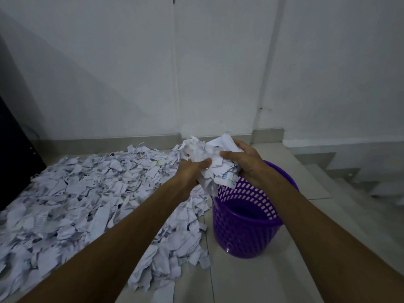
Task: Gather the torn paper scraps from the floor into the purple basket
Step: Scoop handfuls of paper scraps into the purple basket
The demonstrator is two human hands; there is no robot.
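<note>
A big bundle of torn white paper scraps (pixel 209 156) is squeezed between my two hands, above the left rim of the purple basket. My left hand (pixel 192 171) grips it from the left and below. My right hand (pixel 242 158) curls round it from the right. The purple basket (pixel 247 232), perforated plastic, stands upright on the tiled floor right of centre; its inside looks dark and I see no scraps in it. A wide heap of torn paper scraps (pixel 83 202) covers the floor to the left of the basket.
A white wall with a grey skirting (pixel 109 141) runs behind the heap. A dark cabinet edge (pixel 15 162) stands at the far left. Steps going down (pixel 360 178) lie to the right of the basket. Bare floor tiles (pixel 251 278) show in front of the basket.
</note>
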